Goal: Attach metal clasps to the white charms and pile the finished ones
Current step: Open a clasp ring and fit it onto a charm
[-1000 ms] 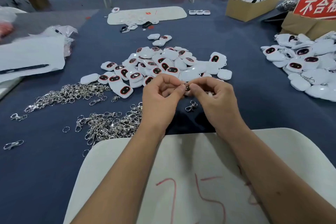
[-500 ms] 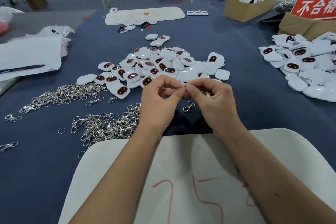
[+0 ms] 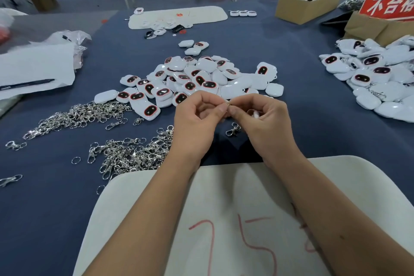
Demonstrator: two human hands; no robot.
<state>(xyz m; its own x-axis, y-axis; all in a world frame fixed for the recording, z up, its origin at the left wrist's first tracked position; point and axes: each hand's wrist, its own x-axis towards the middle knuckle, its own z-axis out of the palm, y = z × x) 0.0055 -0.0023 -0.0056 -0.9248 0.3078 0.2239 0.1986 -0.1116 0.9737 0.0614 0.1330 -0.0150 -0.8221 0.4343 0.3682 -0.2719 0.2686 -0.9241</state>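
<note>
- left hand and right hand meet fingertip to fingertip over the blue table; both pinch a small metal ring between them
- the right hand's curled fingers also hold a white charm (mostly hidden)
- a clasp hangs just below the ring
- loose charms lie beyond; clasps lie left; the finished pile sits far right

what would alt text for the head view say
Two bare hands meet over a dark blue table, left hand and right hand pinching a small metal ring between their fingertips. White charms are heaped behind them, loose metal clasps lie to the left, and another charm pile sits far right.
</note>
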